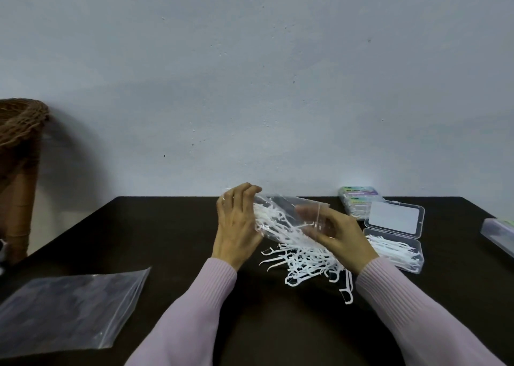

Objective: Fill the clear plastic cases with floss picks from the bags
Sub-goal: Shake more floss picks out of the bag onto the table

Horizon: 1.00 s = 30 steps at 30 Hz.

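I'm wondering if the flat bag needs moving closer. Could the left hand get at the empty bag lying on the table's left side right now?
Probably yes, once freed. The left hand grips the bag of floss picks; the empty bag lies flat on the table, with nothing lying between them.

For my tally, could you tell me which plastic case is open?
The case beside the right hand: open case, lid up, picks inside; the others are shut.
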Tool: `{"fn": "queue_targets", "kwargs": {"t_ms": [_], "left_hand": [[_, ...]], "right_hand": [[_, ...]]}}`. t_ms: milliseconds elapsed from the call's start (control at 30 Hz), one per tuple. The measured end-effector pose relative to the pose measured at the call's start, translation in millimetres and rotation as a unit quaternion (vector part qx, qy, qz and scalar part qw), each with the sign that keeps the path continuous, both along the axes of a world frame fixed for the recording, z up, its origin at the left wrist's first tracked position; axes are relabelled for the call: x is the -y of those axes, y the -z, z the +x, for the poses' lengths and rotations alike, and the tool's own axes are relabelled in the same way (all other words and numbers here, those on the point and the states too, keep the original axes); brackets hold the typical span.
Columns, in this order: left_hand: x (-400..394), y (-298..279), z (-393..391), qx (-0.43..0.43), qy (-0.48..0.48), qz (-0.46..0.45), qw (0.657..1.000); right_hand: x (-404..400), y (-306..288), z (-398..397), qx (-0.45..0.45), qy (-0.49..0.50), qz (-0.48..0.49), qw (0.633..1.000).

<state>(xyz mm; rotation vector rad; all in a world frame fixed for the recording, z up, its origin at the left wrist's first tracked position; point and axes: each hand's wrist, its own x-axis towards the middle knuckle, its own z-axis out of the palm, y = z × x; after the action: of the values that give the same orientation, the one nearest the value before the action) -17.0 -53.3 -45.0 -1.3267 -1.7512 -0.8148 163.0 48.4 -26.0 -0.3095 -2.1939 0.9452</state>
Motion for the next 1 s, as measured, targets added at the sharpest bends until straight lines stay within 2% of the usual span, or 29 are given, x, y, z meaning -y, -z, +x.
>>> {"fn": "queue_targets", "kwargs": {"t_ms": [133, 400, 633, 800, 1000], "left_hand": [[-3.6, 2.4, -1.1, -0.019, 0.035, -0.047, 0.998], [-4.3, 3.1, -7.9, -0.051, -0.021, -0.055, 0.997], [-5.0, 0.0, 7.3, -0.079, -0.013, -0.023, 0.997], [-6.2, -2.6, 15.3, -0.096, -0.007, -0.041, 0.994], [-5.8, -1.3, 14.1, -0.117, -0.023, -0.046, 0.992]], "right_hand": [[-1.1, -5.2, 2.8, -0.008, 0.009, -0.006, 1.000], [-1.6, -2.9, 4.7, 0.018, -0.011, -0.013, 1.000], [1.4, 4.2, -2.8, 0.135, 0.019, 0.044, 0.990], [4.1, 7.8, -2.1, 0.198, 0.024, 0.002, 0.980], [-0.7, 11.7, -2.5, 0.328, 0.060, 0.083, 0.939]]}}
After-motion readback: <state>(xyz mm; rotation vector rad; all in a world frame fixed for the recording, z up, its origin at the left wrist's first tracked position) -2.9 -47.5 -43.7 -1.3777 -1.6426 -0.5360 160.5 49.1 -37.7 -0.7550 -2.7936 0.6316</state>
